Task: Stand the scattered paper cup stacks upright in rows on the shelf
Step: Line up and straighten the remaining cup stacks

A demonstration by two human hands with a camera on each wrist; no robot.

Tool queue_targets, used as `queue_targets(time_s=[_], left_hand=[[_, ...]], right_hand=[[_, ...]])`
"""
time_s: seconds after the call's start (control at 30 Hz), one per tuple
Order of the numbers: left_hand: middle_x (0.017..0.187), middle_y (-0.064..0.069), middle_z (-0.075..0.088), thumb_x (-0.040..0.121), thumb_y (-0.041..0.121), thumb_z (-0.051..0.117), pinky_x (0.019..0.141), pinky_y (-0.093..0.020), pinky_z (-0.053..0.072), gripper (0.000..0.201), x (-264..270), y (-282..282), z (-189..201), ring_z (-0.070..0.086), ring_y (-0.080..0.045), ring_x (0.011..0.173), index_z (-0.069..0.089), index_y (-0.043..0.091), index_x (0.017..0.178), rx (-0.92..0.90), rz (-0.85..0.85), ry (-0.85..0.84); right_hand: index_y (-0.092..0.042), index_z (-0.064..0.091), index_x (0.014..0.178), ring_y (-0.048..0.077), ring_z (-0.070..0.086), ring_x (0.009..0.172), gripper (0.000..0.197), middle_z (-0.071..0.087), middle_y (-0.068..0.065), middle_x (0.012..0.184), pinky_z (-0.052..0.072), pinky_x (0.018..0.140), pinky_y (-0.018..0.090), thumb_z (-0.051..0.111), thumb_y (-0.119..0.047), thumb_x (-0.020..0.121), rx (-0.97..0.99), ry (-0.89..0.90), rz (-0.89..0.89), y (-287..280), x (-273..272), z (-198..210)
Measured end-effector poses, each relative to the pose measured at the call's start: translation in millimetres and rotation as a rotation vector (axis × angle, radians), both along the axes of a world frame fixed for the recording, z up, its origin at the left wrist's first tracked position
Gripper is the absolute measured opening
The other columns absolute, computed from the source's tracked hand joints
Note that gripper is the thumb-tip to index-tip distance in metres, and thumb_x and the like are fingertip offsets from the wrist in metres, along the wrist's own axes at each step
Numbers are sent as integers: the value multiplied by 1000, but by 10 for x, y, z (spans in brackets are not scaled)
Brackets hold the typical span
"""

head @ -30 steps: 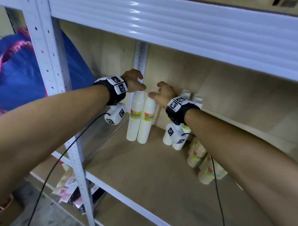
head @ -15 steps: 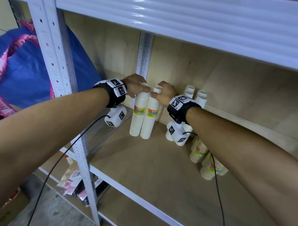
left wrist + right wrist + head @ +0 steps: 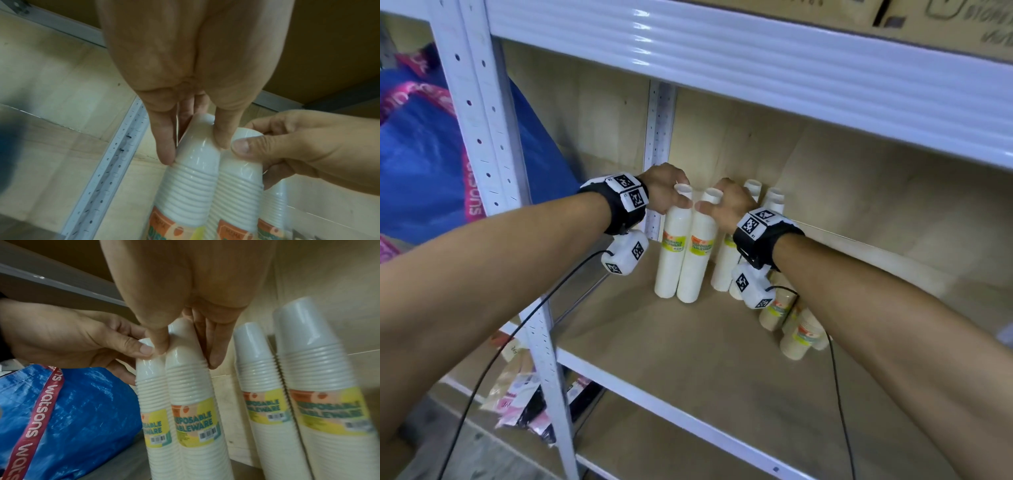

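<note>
Two tall white paper cup stacks stand upright side by side near the shelf's back left corner. My left hand [image 3: 681, 198] pinches the top cup of the left stack [image 3: 671, 253], thumb and fingers on its sides [image 3: 194, 151]. My right hand [image 3: 710, 204] grips the top of the right stack [image 3: 697, 260] in the same way [image 3: 187, 357]. The two stacks touch along their length. Two more white stacks [image 3: 751, 186] [image 3: 257, 369] stand behind my right hand against the back wall. Shorter brown cup stacks [image 3: 799, 339] stand under my right forearm.
A white perforated post [image 3: 659, 137] rises just behind the left stack. The wooden shelf board [image 3: 688, 359] runs toward me to a white front rail [image 3: 654, 401]. The upper shelf beam [image 3: 722, 58] hangs overhead. A blue bag [image 3: 431, 154] sits left of the rack.
Both hands have slid from over the stack tops to their sides, so the top cups now show. The two stacks stay upright and together.
</note>
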State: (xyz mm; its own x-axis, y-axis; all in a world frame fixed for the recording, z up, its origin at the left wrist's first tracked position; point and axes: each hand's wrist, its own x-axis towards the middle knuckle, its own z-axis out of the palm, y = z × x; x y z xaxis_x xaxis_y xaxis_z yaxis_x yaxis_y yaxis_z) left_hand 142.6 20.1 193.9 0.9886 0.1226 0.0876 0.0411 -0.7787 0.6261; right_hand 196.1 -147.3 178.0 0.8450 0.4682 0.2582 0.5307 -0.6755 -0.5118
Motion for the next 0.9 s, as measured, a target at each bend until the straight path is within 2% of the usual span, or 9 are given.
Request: queue_targets(time_s=[0.1, 0.17, 0.23, 0.3, 0.4, 0.53, 0.63, 0.77, 0.9], left_hand=[[98, -11, 66, 84, 24, 72, 67, -36, 58, 27, 21, -150, 29, 66, -25, 77, 64, 13, 108, -2, -42, -1], [100, -12, 66, 85, 22, 71, 73, -40, 59, 29, 50, -259, 46, 66, -27, 81, 64, 11, 110, -1, -62, -1], [103, -12, 65, 85, 21, 72, 77, -44, 60, 33, 71, -349, 54, 66, -29, 85, 63, 10, 114, -20, -75, -3], [103, -12, 65, 84, 20, 72, 77, -44, 60, 34, 92, -446, 66, 66, -30, 84, 63, 9, 115, -29, -90, -4], [108, -15, 64, 84, 21, 72, 77, -52, 59, 34, 119, -587, 88, 68, -36, 94, 62, 11, 115, -18, -110, -2], [112, -15, 62, 86, 22, 71, 82, -50, 57, 37, 176, -742, 107, 65, -35, 100, 61, 7, 118, 32, -140, -24], [112, -14, 63, 86, 23, 70, 85, -48, 57, 35, 231, -826, 107, 64, -33, 101, 62, 7, 116, 64, -161, -39], [112, -13, 63, 86, 23, 69, 87, -45, 56, 33, 289, -884, 93, 63, -30, 102, 63, 6, 113, 108, -187, -48], [113, -11, 63, 86, 23, 69, 88, -44, 56, 33, 337, -901, 49, 62, -29, 103, 63, 7, 114, 105, -192, -54]], right_hand=[[-11, 52, 121, 17, 55, 106, 48, 58, -1, 123, 34, 75, 23, 68, -40, 86, 12, 8, -43, -143, -38, 29], [-8, 51, 124, 16, 54, 104, 53, 58, 0, 125, 35, 74, 23, 69, -40, 85, 31, 21, -70, -246, -61, 40], [-6, 45, 136, 15, 55, 109, 65, 58, -1, 129, 35, 75, 21, 70, -39, 86, 55, 40, -90, -341, -88, 54], [-9, 39, 144, 13, 54, 115, 70, 57, -2, 134, 36, 79, 18, 70, -36, 87, 71, 51, -103, -457, -123, 80], [-16, 46, 142, 18, 55, 123, 64, 56, 0, 138, 39, 86, 19, 71, -35, 86, 73, 14, -116, -620, -161, 123], [-17, 53, 131, 20, 58, 116, 54, 59, 2, 131, 37, 78, 20, 71, -39, 85, 59, -31, -155, -788, -181, 142], [-13, 53, 129, 26, 58, 114, 59, 59, 6, 129, 45, 81, 27, 71, -45, 83, 33, -31, -191, -854, -133, 123], [-15, 51, 133, 24, 58, 116, 60, 59, 5, 131, 43, 81, 26, 72, -42, 83, 52, -16, -209, -896, -61, 71], [-18, 47, 138, 24, 55, 121, 67, 55, 4, 135, 47, 93, 31, 73, -42, 81, 55, -5, -229, -914, -2, 6]])
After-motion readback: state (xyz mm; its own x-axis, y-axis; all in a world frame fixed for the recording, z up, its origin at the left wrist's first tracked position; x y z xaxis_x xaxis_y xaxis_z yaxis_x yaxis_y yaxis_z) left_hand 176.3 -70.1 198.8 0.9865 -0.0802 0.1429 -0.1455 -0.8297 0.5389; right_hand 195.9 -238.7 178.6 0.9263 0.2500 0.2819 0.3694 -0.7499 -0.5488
